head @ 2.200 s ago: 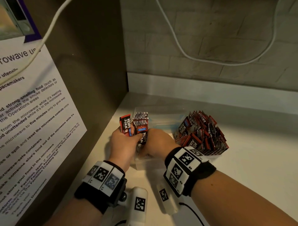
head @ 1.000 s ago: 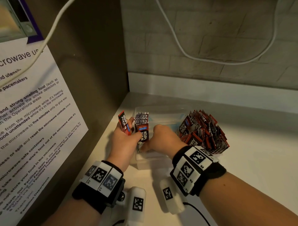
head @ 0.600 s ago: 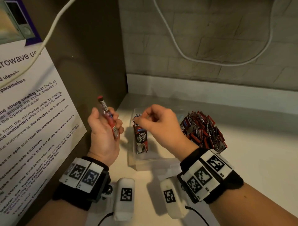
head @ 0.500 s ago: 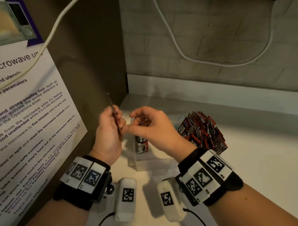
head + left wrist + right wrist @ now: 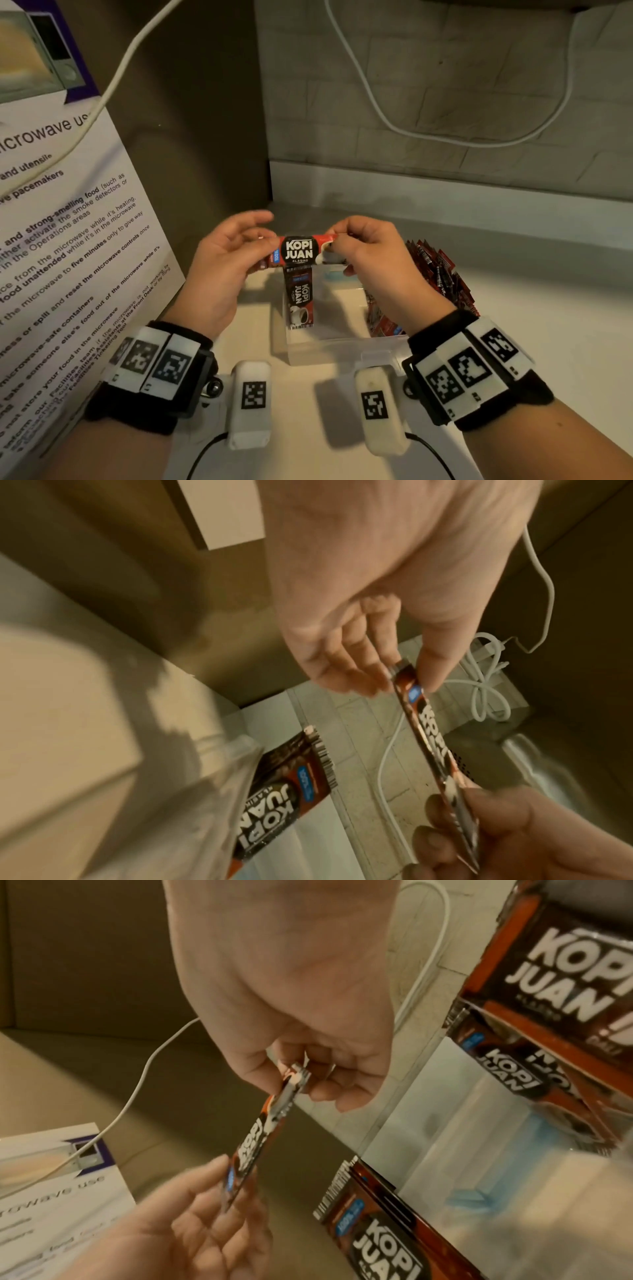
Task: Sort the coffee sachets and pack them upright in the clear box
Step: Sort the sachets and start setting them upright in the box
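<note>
A red and black Kopi Juan sachet (image 5: pixel 299 251) is held level above the clear box (image 5: pixel 342 346), label towards me. My left hand (image 5: pixel 265 255) pinches its left end between thumb and fingers, as the left wrist view shows (image 5: pixel 405 681). My right hand (image 5: pixel 337 245) pinches the other end (image 5: pixel 294 1083). Inside the box, a few sachets (image 5: pixel 300 301) stand upright against the left wall. A loose heap of sachets (image 5: pixel 438 274) lies just right of the box, partly hidden by my right wrist.
A dark side wall with a printed microwave notice (image 5: pixel 68 240) stands close on the left. A white cable (image 5: pixel 376 113) hangs on the tiled back wall. The pale counter (image 5: pixel 548 325) extends to the right.
Both hands rose from the stack in the box. The left hand lifted one sachet, the right hand took its other end, and it now lies level between them.
</note>
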